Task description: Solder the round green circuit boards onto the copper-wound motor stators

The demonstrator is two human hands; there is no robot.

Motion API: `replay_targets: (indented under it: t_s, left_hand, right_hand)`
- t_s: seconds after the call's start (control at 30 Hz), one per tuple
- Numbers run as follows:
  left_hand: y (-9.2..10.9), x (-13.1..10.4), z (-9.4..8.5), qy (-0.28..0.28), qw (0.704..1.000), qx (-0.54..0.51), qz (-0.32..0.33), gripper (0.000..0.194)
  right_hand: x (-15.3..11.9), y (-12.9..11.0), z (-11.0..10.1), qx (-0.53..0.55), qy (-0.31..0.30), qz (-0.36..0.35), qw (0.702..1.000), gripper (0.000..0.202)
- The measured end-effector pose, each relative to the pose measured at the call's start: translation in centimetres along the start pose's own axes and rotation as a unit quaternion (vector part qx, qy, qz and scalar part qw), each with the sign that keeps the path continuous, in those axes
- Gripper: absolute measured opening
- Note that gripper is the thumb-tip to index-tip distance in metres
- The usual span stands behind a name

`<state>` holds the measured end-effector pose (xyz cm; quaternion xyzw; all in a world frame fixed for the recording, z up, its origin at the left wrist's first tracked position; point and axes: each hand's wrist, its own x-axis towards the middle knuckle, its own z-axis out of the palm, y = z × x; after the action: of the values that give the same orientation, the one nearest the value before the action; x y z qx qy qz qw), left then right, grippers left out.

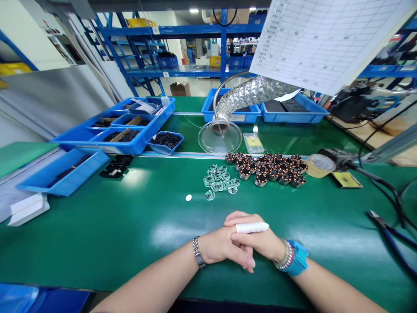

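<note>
While both hands, left hand (pixel 221 245) clasped over right hand (pixel 260 241), rest empty short of the small round green circuit boards (pixel 220 181), reach gently for one board.

The right hand (pixel 260 241) lies over the left hand (pixel 221 248), hiding most of the left fingers and both palms. The printed sheet (pixel 325 39) runs past the top edge, its print too small to read. The black parts in the blue bins (pixel 120 132) are too small to identify.
</note>
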<state>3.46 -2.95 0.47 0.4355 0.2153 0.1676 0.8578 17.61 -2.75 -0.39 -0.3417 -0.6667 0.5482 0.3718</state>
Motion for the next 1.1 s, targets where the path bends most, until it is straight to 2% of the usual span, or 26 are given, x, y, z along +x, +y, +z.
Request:
replay_targets:
  t_s: [0.13, 0.2, 0.27, 0.37, 0.5, 0.6, 0.73, 0.83, 0.97, 1.03, 1.1]
  left_hand:
    - [-0.1, 0.2, 0.1, 0.009, 1.000, -0.007, -0.005, 0.085]
    - [-0.1, 0.3, 0.0, 0.039, 0.999, -0.017, 0.018, 0.078]
    - [0.1, 0.2, -0.2, 0.085, 0.993, -0.049, 0.059, 0.060]
    - [0.6, 0.3, -0.5, 0.158, 0.974, -0.119, 0.110, 0.033]
    - [0.9, 0.5, -0.7, 0.220, 0.955, -0.157, 0.124, 0.023]
    - [0.9, 0.6, -0.7, 0.231, 0.951, -0.166, 0.121, 0.021]
    - [0.8, 0.5, -0.8, 0.220, 0.954, -0.169, 0.116, 0.021]
    - [0.7, 0.5, -0.8, 0.210, 0.959, -0.160, 0.102, 0.022]
    - [0.6, 0.6, -0.8, 0.258, 0.957, -0.088, 0.101, 0.023]
    - [1.0, 0.6, -1.1, 0.282, 0.954, 0.010, 0.105, 0.022]
    - [1.9, 0.2, -1.5, 0.329, 0.924, 0.148, 0.125, 0.022]
  right_hand:
    - [0.0, -0.3, 0.3, -0.042, -0.024, 0.014, 0.999, 0.026]
    - [0.0, -0.4, 0.1, -0.071, -0.005, 0.022, 0.997, 0.032]
    - [0.0, -0.4, -0.4, -0.081, 0.041, 0.018, 0.996, 0.033]
    - [0.1, -0.4, -1.4, -0.111, 0.132, -0.018, 0.985, 0.018]
    - [0.2, -0.5, -2.3, -0.182, 0.207, -0.075, 0.958, 0.011]
    - [0.1, -0.5, -2.3, -0.224, 0.219, -0.098, 0.944, 0.009]
    - [0.0, -0.3, -2.0, -0.258, 0.177, -0.165, 0.935, 0.018]
    - [0.1, -0.4, -2.3, -0.242, 0.186, -0.144, 0.941, 0.012]
    - [0.2, -0.4, -3.2, -0.193, 0.250, -0.053, 0.947, 0.013]
    - [0.3, -0.2, -3.4, -0.178, 0.272, -0.046, 0.945, 0.015]
    - [0.4, 0.2, -3.5, -0.172, 0.279, -0.050, 0.944, 0.015]
